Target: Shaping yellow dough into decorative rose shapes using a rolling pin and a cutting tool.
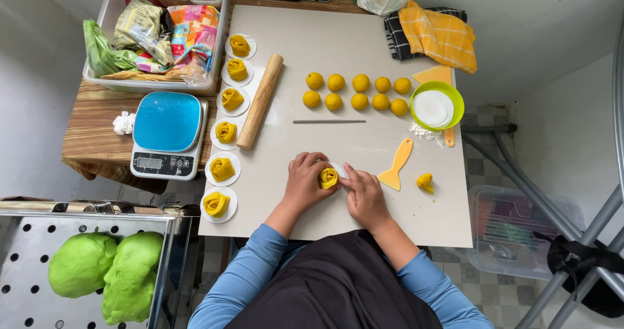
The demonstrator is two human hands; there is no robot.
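I find both hands closed around one piece of work at the near edge of the large beige work board. My left hand cups the left flank of a small yellow dough rose, fingers curled against it; my right hand pinches its right side with thumb and fingertips. The rose sits on the board, apparently on a small white paper round, though the hands cover most of it.

I judge the work roughly a third done. Six finished yellow dough roses on white paper rounds stand in a column along the board's left edge. Ten plain yellow dough balls wait in two rows further out, unshaped, and one loose yellow dough scrap lies to the right.

Other items noted: a wooden rolling pin, a thin metal rod, a yellow plastic scraper, a green bowl of white paper rounds, a blue-topped kitchen scale, two green dough lumps on a perforated steel tray.

Hidden: the rose's underside and the fingertips behind it. The plastic tub's contents at upper left are jumbled wrappers, not identifiable.
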